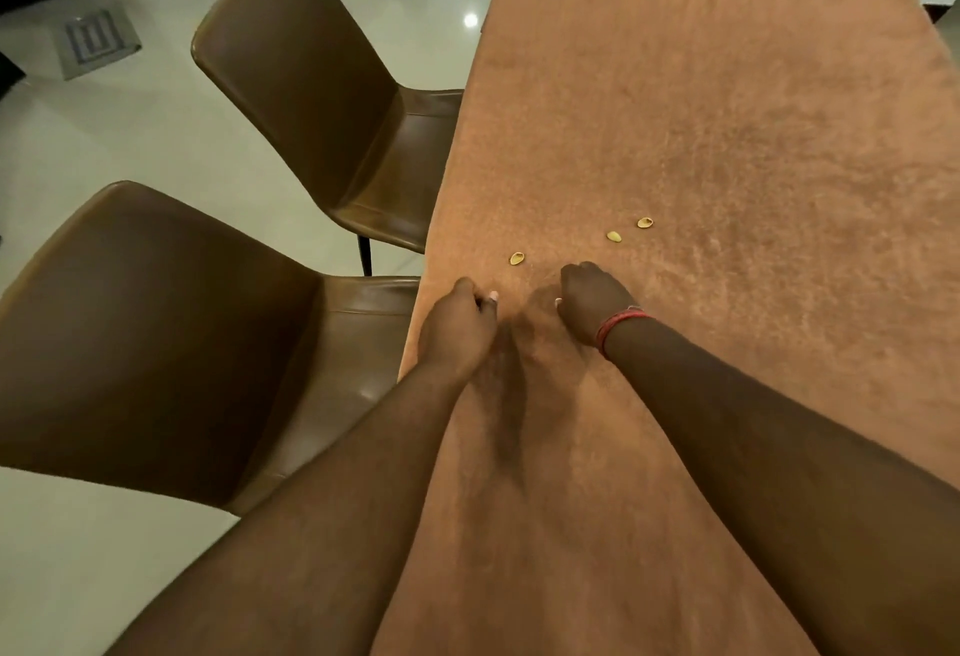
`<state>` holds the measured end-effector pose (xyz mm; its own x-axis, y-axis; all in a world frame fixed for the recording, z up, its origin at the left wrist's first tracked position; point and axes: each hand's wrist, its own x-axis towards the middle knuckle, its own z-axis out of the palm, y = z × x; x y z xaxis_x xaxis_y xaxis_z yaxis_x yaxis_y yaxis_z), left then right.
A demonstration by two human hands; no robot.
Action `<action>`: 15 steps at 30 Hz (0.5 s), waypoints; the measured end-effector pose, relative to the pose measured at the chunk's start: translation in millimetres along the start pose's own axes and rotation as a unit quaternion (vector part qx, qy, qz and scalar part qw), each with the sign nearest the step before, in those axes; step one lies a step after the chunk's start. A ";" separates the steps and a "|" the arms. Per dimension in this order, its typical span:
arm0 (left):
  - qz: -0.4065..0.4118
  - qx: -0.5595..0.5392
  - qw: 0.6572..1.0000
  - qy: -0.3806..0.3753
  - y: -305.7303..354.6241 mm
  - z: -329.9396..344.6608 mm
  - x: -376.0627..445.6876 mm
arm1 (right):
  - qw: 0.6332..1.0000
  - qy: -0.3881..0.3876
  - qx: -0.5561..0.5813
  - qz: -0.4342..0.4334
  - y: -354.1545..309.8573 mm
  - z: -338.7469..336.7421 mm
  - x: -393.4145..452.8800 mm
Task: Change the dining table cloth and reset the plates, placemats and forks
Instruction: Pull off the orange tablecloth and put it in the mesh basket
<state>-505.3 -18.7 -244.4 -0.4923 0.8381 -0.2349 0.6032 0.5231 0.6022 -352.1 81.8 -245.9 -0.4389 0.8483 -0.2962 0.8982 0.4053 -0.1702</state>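
I saw both hands down on the brown table cloth near its left edge, close together but not touching. The left hand was curled up, its fingers bunching the cloth. The right hand was curled too, with its knuckles up, and it seemed to pinch the cloth, which rose in a soft fold between the two hands. A red string band sat on the right wrist. The cloth looked fuzzy, like a towel, and covered the whole table. Three small yellow shells lay on it just past the hands. Two smooth brown chairs stood beside the table on a shiny pale floor. I could read no writing anywhere.
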 end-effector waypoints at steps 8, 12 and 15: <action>0.105 0.182 0.977 -0.022 37.2 10.0 58.9 | 0.998 -0.028 -0.029 -0.037 -3.6 1.6 3.2; 0.145 0.251 0.956 -0.050 43.4 13.8 70.9 | 0.993 0.011 -0.088 -0.083 -8.3 7.6 -3.3; 0.162 0.262 0.950 -0.050 47.5 14.1 74.1 | 0.984 0.054 -0.119 -0.122 -3.8 12.5 -9.8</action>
<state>-504.2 70.4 -244.0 -0.1809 0.9650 -0.1898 0.9552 0.2183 0.1996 -351.5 67.6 -254.1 -0.6481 0.7423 -0.1703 0.7527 0.6584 0.0051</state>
